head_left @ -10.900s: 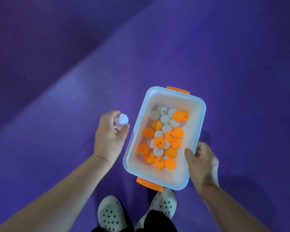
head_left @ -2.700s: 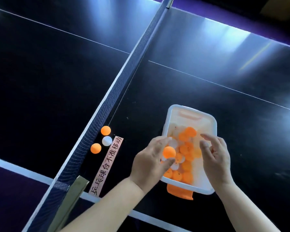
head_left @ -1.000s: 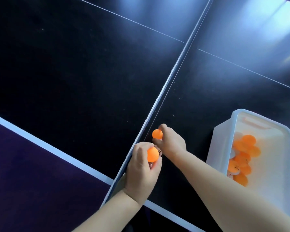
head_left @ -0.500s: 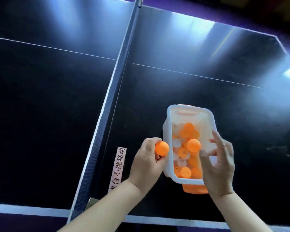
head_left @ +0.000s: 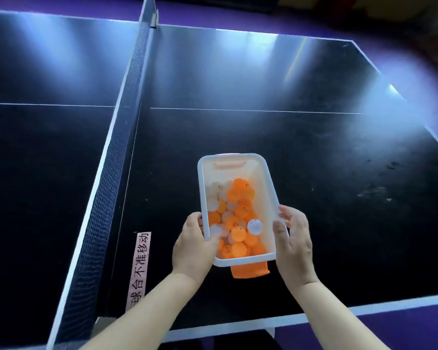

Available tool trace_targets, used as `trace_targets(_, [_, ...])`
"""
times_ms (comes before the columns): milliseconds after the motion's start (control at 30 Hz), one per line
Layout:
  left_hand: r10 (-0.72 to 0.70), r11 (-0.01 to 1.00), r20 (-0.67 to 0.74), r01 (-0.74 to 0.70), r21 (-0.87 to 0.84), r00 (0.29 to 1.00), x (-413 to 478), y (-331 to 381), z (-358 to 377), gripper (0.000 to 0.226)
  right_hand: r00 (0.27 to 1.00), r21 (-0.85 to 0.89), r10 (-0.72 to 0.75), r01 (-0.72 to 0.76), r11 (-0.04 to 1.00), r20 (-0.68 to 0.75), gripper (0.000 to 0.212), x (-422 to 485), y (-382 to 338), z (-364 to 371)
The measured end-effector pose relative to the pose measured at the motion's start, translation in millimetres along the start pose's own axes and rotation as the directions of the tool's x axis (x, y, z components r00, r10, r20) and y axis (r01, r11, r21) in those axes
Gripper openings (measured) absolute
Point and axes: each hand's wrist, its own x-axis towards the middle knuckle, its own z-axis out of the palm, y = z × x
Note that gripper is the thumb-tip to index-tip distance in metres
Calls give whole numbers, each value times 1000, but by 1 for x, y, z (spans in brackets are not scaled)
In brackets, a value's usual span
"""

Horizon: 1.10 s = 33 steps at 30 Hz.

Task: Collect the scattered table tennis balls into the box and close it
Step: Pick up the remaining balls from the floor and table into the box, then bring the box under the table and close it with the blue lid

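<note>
My left hand (head_left: 192, 246) is clamped on the near left wall of the translucent white rectangular plastic box (head_left: 269, 184), with the thumb hooked over the rim to the inside and the fingers laid along the outside. My right hand (head_left: 292, 238) mirrors it on the right wall, thumb at the rim and fingers outside. So both hands pinch a wall rather than lie spread.

The box rests on the black table tennis table (head_left: 301, 147), long axis pointing away from me, on the right half and near the front edge. Inside lies a loose heap of orange and white table tennis balls (head_left: 238, 213), crowded toward my end.

I judge the load very light. The thin walls will likely flex if I squeeze, and the smooth plastic could slip in my grip. The balls are hard, round and free, so any tilt will shift them, and a jolt could bounce one over the rim. Holding both long walls under the rim and keeping the box level seems safest. The orange hinged latch (head_left: 249, 270) hanging at the near end looks floppy, so I would not lift by it.

I see no lid, and no stray ball on the table. To my left stand the dark mesh net (head_left: 116, 137) and a pink paper label strip (head_left: 141, 269).
</note>
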Motion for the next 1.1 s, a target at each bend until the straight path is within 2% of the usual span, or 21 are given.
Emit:
trace_targets(133, [-128, 992, 14, 128, -7, 992, -8, 3, 5, 16, 999, 79, 37, -37, 996, -4, 50, 2, 17, -17])
trace_targets(200, [-160, 986, -26, 158, -61, 987, -10, 8, 8, 16, 998, 104, 45, -49, 993, 37, 48, 9, 26, -25])
trace_targets(333, [-205, 975, -152, 187, -121, 967, -35, 23, 28, 23, 991, 161, 18, -40, 986, 132, 21, 28, 45, -51])
trace_targets(433, [-281, 954, -229, 247, -167, 932, -66, 32, 54, 25, 972, 195, -10, -37, 980, 236, 19, 42, 58, -72])
trace_targets(533, [-345, 936, -323, 298, -186, 881, -94, 37, 75, 25, 942, 190, -59, -6, 982, 330, 20, 50, 66, -88])
trace_targets(767, [-480, 876, -419, 400, -268, 770, -189, 28, 119, 22, 833, 162, -95, 6, 987, 545, 16, 20, 81, -117])
trace_targets(967, [-535, 845, -496, 434, -313, 684, -271, 21, 150, 24, 740, 153, -171, 93, 984, 651, 20, -30, 90, -141])
trace_targets(1100, [-545, 838, -535, 406, -365, 645, -331, 21, 176, 26, 702, 169, -228, 153, 974, 675, 22, -71, 93, -172])
